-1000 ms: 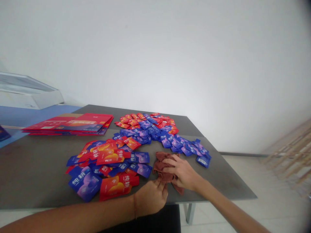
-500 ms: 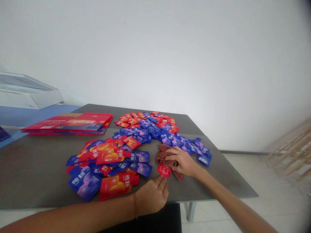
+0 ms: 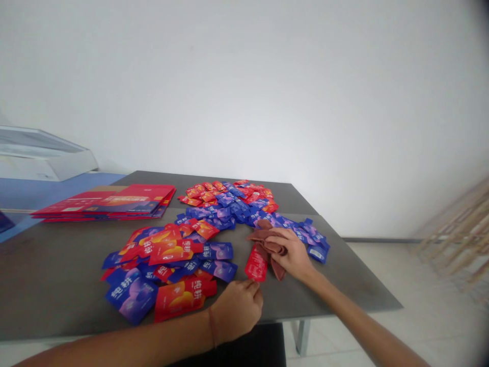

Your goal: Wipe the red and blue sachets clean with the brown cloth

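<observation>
A small red pouch (image 3: 255, 267) lies flat on the grey table, its near edge pinched by the fingers of my left hand (image 3: 237, 310). My right hand (image 3: 291, 253) grips a bunched brown cloth (image 3: 266, 238), which covers the far end of that pouch. To the left is a loose pile of red and blue pouches; a large red pouch (image 3: 183, 299) and a blue pouch (image 3: 132, 295) lie at its near side. Beyond the cloth, more blue pouches (image 3: 221, 211) and red pouches (image 3: 202, 191) spread across the table.
A stack of flat red printed cartons (image 3: 114, 201) lies at the left of the grey table (image 3: 332, 290). A white open box (image 3: 46, 155) stands on a blue surface behind it. Wooden slats (image 3: 458, 244) stand on the floor at right. A white wall rises behind the table.
My right hand has moved the cloth away from my left hand, up along the red pouch, uncovering most of it. My left hand keeps its pinch at the near edge.
</observation>
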A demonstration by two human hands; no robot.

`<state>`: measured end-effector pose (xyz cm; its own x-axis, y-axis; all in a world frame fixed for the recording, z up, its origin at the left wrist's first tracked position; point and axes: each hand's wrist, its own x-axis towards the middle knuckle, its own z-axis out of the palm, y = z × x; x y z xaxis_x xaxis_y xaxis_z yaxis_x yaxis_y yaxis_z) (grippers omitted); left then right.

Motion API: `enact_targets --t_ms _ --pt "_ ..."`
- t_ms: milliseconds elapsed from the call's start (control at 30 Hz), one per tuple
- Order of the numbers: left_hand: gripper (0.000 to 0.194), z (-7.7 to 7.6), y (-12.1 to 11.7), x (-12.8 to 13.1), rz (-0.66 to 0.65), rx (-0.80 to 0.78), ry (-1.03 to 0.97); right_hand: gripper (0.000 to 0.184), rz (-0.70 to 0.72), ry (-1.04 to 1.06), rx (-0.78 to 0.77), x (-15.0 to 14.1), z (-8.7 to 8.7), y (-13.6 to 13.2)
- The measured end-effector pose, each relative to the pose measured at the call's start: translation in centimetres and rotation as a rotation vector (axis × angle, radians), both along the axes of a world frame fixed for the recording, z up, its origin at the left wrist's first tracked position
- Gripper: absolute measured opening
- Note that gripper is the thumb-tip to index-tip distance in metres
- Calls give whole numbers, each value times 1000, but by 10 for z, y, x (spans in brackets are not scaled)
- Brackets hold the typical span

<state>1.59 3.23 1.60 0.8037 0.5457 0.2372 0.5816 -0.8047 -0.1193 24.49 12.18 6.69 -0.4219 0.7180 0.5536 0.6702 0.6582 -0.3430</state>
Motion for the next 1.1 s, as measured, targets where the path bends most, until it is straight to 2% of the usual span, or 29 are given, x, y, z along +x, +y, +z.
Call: enact_targets --t_ms 100,200,333,433,700,967,1100 --pt "15 18 9 6 95 -62 -19 34 -73 212 32 17 9 -12" --pt "25 31 24 14 224 -61 -53 30 -150 311 56 35 22 -24" --pt "50 37 41 22 396 -115 -94 30 -186 310 156 52 33 -38" --pt "63 38 51 25 451 -182 -117 32 -183 264 228 59 33 -45" --pt "74 37 61 30 392 -304 -192 34 -222 192 303 79 22 -51" --pt "30 53 60 20 242 -170 -159 29 -269 228 289 96 24 -55" --pt "33 45 45 23 120 -60 -44 29 -274 239 278 93 25 -54"
